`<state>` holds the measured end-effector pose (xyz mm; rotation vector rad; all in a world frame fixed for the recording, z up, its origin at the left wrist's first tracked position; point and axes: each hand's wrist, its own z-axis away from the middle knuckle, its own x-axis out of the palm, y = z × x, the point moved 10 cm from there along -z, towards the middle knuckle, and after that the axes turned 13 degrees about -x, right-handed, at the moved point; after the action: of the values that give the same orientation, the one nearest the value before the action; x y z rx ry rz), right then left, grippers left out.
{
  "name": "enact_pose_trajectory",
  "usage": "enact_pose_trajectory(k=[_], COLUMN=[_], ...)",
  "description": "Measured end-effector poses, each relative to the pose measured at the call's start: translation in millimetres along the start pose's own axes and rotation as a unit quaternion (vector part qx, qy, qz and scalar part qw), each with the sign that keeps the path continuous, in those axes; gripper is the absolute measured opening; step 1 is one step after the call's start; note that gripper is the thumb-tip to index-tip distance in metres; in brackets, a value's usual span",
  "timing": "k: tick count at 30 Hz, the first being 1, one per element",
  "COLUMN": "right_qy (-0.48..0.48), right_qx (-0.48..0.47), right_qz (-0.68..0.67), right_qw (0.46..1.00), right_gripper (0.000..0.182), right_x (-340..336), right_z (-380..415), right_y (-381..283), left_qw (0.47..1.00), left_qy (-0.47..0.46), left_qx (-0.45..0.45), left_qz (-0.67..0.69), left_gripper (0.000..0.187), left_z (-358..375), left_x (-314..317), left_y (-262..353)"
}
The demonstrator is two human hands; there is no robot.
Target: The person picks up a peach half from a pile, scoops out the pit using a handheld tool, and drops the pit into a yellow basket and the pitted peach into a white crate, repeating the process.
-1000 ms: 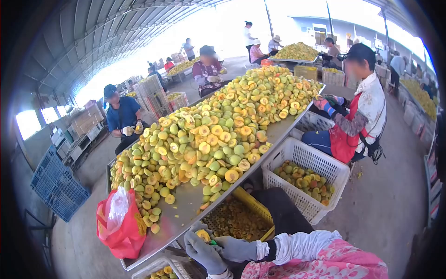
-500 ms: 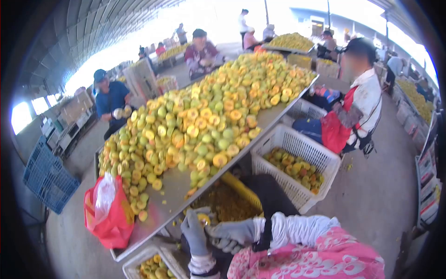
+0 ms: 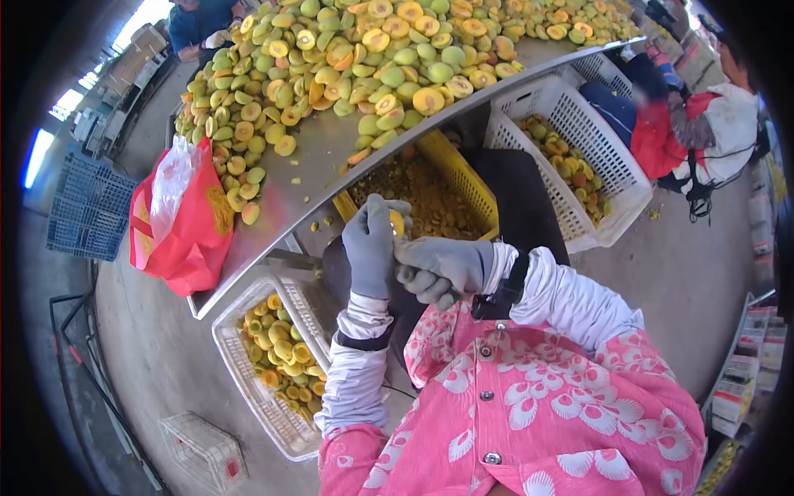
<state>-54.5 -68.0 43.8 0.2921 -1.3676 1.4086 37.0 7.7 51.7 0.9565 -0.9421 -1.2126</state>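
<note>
Held in the fingers of my left hand [image 3: 370, 248] is a yellow-orange piece of fruit [image 3: 398, 222], apparently a peach half; most of it is covered by the glove. My right hand [image 3: 442, 266], also in a grey glove, is closed right beside it. Whatever the right fingers grip is hidden. Both hands are above my lap, near a yellow crate [image 3: 465, 178] with brownish bits of fruit in it. Beyond them, a large heap of green and yellow halved peaches [image 3: 364, 70] lies on a metal-edged table [image 3: 318, 169].
White crates with fruit stand at my left [image 3: 313, 318] and right [image 3: 616, 157]. A red bag [image 3: 194, 240] hangs at the table's near left corner. Blue crates [image 3: 87, 202] stand farther left. One person [image 3: 703, 136] sits at right; another [image 3: 194, 29] is across the table.
The camera has tilted down, so table and crates sit higher in view and more of my lap shows. My hands stay together around the fruit.
</note>
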Motion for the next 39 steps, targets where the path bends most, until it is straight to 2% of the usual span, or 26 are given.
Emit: enact_pose_trajectory(k=[3, 7, 9, 10, 11, 13, 14, 15, 16, 17, 18, 19, 20, 21, 23, 24, 26, 28, 29, 31, 33, 34, 35, 37, 38, 39], right_qy=[-0.012, -0.063, -0.109, -0.116, -0.117, -0.003, 0.139, 0.140, 0.201, 0.253, 0.267, 0.268, 0.266, 0.264, 0.291, 0.318, 0.322, 0.323, 0.369, 0.443, 0.421, 0.403, 0.389, 0.374, 0.371, 0.361], right_qx=[0.008, 0.062, -0.017, -0.046, -0.043, -0.130, -0.171, -0.169, -0.237, -0.294, -0.315, -0.316, -0.295, -0.274, -0.244, -0.214, -0.181, -0.148, -0.133, -0.109, -0.139, -0.165, -0.147, -0.104, -0.099, -0.110], right_qz=[0.005, -0.067, -0.071, -0.037, -0.033, 0.039, 0.150, 0.151, 0.339, 0.508, 0.600, 0.600, 0.649, 0.696, 0.713, 0.729, 0.726, 0.723, 0.691, 0.650, 0.686, 0.683, 0.681, 0.652, 0.652, 0.614], right_qw=[1.000, 0.994, 0.991, 0.992, 0.992, 0.991, 0.964, 0.964, 0.888, 0.769, 0.686, 0.685, 0.648, 0.610, 0.589, 0.567, 0.580, 0.593, 0.607, 0.608, 0.577, 0.587, 0.603, 0.651, 0.654, 0.693], right_gripper=[0.039, 0.045, 0.047, 0.050, 0.050, 0.050, 0.045, 0.045, 0.042, 0.039, 0.031, 0.031, 0.029, 0.027, 0.026, 0.026, 0.027, 0.028, 0.029, 0.029, 0.028, 0.028, 0.029, 0.027, 0.027, 0.026], right_x=[-8, -12, -7, -6, -2, -19, -44, -51, -68, -73, -63, -62, -59, -56, -67, -73, -81, -97, -122, -194, -219, -221, -228, -232, -234, -237], right_z=[-9, -12, -19, -18, -16, -15, -13, -20, -20, -13, -8, -9, -10, -13, -20, -23, -37, -52, -48, -42, -38, -34, -38, -43, -44, -48], right_y=[-1, 13, -2, -5, -3, -16, -28, -24, -42, -58, -66, -66, -66, -66, -58, -57, -50, -46, -50, -55, -55, -51, -40, -18, -10, 2], left_qw=[0.993, 0.984, 0.968, 0.909, 0.908, 0.952, 0.978, 0.978, 0.986, 0.991, 0.992, 0.971, 0.914, 0.914, 0.978, 0.977, 0.961, 0.953, 0.940, 0.881, 0.899, 0.840, 0.753, 0.696, 0.727, 0.783], left_qy=[-0.044, -0.062, -0.074, -0.121, -0.120, 0.060, 0.066, 0.067, 0.074, 0.079, 0.078, 0.137, 0.193, 0.194, 0.146, 0.148, 0.260, 0.301, 0.339, 0.401, 0.404, 0.467, 0.510, 0.546, 0.504, 0.464], left_qx=[-0.072, -0.077, -0.089, -0.095, -0.091, -0.006, -0.002, -0.003, 0.029, 0.060, 0.059, 0.196, 0.327, 0.329, 0.136, 0.138, -0.008, -0.002, 0.002, 0.173, 0.129, 0.068, 0.006, 0.068, 0.122, 0.143], left_qz=[0.081, 0.150, 0.223, 0.387, 0.390, 0.300, 0.197, 0.199, 0.144, 0.086, 0.086, -0.029, -0.142, -0.141, 0.061, 0.061, 0.097, 0.038, -0.019, -0.185, -0.113, -0.267, -0.415, -0.461, -0.450, -0.388], left_gripper=[0.053, 0.053, 0.053, 0.057, 0.057, 0.055, 0.058, 0.058, 0.055, 0.052, 0.052, 0.045, 0.038, 0.038, 0.025, 0.025, 0.020, 0.019, 0.018, 0.021, 0.024, 0.024, 0.025, 0.023, 0.022, 0.020], left_z=[5, -5, -18, -20, -25, -19, -13, -8, -3, 1, -7, -6, 6, 9, -3, -3, -8, 7, 19, 62, 86, 101, 106, 107, 90, 63], left_x=[6, 8, 5, 5, 4, -23, -26, -28, -28, -27, -29, -36, -31, -28, -30, -28, -47, -56, -67, -83, -137, -169, -203, -234, -218, -214], left_y=[-4, -22, -32, -39, -47, -36, -28, -26, -17, -9, -20, -12, 1, 7, -18, -20, -56, -60, -59, -29, -49, -57, -60, -45, -8, 7])
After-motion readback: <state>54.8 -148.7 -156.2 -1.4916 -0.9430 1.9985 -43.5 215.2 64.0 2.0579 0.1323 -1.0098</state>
